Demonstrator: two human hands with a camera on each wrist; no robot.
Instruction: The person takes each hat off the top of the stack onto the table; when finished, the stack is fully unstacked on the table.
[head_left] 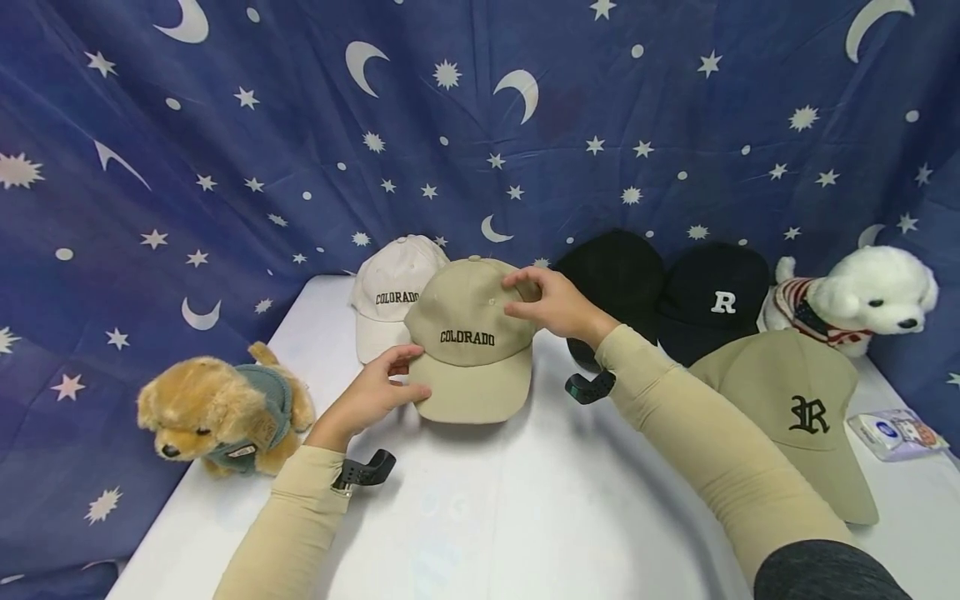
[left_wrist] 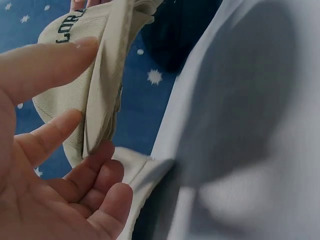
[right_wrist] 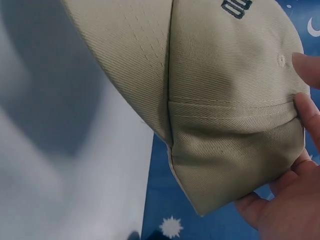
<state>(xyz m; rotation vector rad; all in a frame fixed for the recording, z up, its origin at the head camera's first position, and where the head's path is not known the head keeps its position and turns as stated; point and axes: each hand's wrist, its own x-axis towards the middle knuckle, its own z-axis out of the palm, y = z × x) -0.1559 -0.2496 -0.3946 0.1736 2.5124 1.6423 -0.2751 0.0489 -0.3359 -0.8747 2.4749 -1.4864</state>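
Note:
A khaki baseball cap (head_left: 474, 312) lettered COLORADO is held upright, its brim toward me and a shadow on the table below. My left hand (head_left: 378, 398) grips the cap's left side near the brim; in the left wrist view, the thumb (left_wrist: 55, 65) lies on the brim and other fingers curl near its edge. My right hand (head_left: 558, 302) holds the upper right of the crown, and the right wrist view shows its fingers (right_wrist: 292, 187) at the crown's edge. Behind to the left stands a white COLORADO cap (head_left: 393, 279), partly covered by the khaki one.
To the right are a black cap (head_left: 617, 271), a dark cap with a white R (head_left: 708, 283) and an olive cap (head_left: 795, 392). A white plush dog (head_left: 873, 287) and a small packet (head_left: 896, 433) lie beyond. At left sits a tan plush dog (head_left: 217, 408). A starry curtain (head_left: 420, 117) backs the white table (head_left: 495, 517).

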